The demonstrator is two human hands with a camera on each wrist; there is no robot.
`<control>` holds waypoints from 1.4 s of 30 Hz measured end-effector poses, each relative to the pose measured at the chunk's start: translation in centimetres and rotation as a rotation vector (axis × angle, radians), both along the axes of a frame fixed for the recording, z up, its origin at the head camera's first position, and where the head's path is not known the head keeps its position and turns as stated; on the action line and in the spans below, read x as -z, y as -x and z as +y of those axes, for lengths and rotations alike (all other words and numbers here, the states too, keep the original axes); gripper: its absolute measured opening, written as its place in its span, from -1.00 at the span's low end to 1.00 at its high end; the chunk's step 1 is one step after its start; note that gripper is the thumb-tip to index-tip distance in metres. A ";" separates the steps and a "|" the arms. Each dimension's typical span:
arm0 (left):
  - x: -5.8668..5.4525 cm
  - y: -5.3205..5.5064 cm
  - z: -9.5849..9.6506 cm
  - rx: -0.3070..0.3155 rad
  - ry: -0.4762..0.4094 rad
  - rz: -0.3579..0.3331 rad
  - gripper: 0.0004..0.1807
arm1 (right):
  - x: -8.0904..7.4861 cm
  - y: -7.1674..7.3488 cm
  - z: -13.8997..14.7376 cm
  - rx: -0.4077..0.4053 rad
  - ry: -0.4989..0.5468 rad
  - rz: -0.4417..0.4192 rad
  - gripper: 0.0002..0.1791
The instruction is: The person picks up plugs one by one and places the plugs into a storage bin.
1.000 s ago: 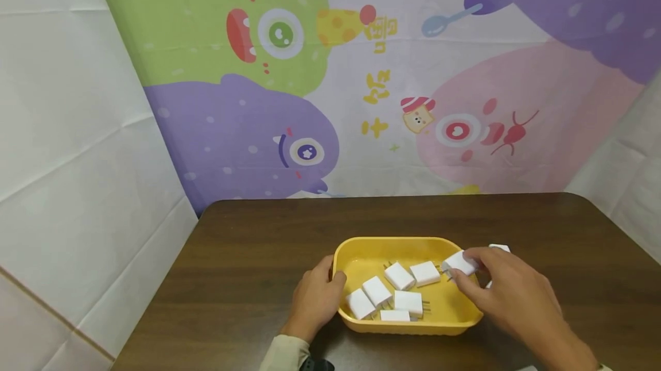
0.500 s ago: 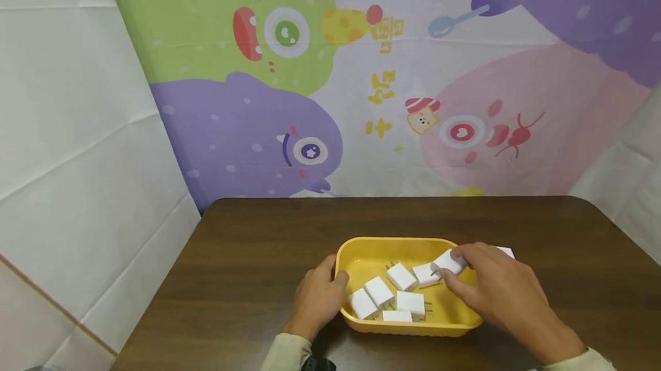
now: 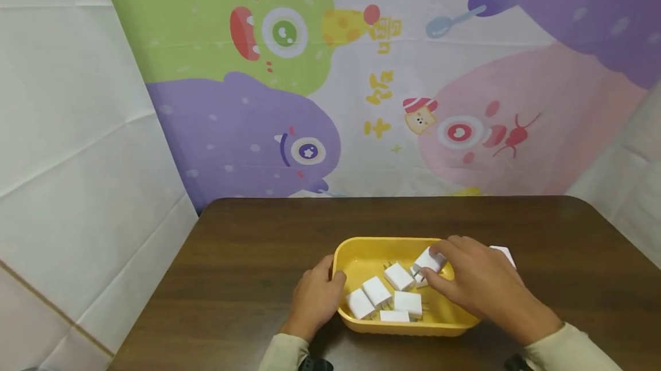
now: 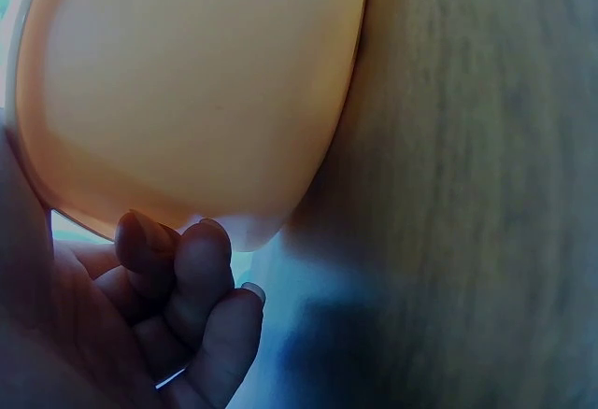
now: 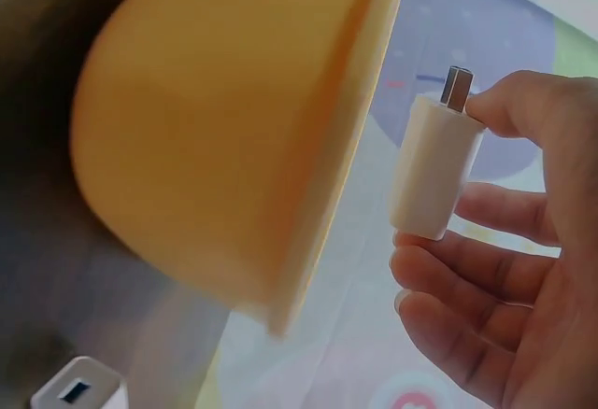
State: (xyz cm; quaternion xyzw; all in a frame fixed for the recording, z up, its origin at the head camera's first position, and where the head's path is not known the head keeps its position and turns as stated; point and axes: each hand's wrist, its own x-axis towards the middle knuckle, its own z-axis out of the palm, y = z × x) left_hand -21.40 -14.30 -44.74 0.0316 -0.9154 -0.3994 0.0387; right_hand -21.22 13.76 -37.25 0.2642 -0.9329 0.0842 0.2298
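My left hand [image 3: 316, 299] grips the left end of a yellow plastic basin [image 3: 397, 330], thumb at the rim and fingers against the outer wall [image 4: 196, 101]. Between thumb and fingers, my right hand [image 3: 480, 282] pinches a white USB charger plug [image 3: 430, 260] over the basin's right half. The right wrist view shows this charger [image 5: 436, 166] beyond the basin's rim, a metal prong pointing up by the thumb. Several similar white chargers [image 3: 408, 304] lie inside the basin; the held one partly hides one of them.
Another white charger [image 3: 503, 254] is on the dark wooden table [image 3: 268, 233] just right of the basin, partly behind my right hand; its port end shows in the right wrist view. A cartoon-printed cloth [image 3: 382, 170] hangs behind the table's far edge.
My right hand has moved left with the charger, from the basin's right rim to above the chargers inside. My left hand keeps its grip on the basin.
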 end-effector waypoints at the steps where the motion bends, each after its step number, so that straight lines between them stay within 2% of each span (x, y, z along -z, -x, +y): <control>1: 0.0 0.0 -0.1 -0.002 0.000 0.001 -0.56 | -0.1 0.2 -0.2 -0.019 -0.006 0.011 -0.64; 6: 0.0 -0.1 -0.1 -0.005 0.000 -0.012 -0.56 | -0.1 0.9 -1.0 -0.074 -0.017 0.030 -0.65; 14: -0.3 0.1 -0.1 -0.002 -0.023 -0.035 -0.52 | -0.3 1.3 -1.5 -0.073 -0.035 0.010 -0.65; 23: -0.3 0.0 -0.1 0.002 -0.005 -0.021 -0.54 | -0.7 1.9 -2.1 -0.065 -0.100 -0.093 -0.67; 36: -0.3 0.0 -0.1 -0.007 0.008 -0.022 -0.54 | -0.5 3.3 -3.7 -0.206 -0.199 -0.020 -0.65; 42: -0.3 -0.1 -0.1 0.000 0.010 -0.005 -0.54 | -0.3 3.9 -4.5 -0.233 -0.203 -0.030 -0.63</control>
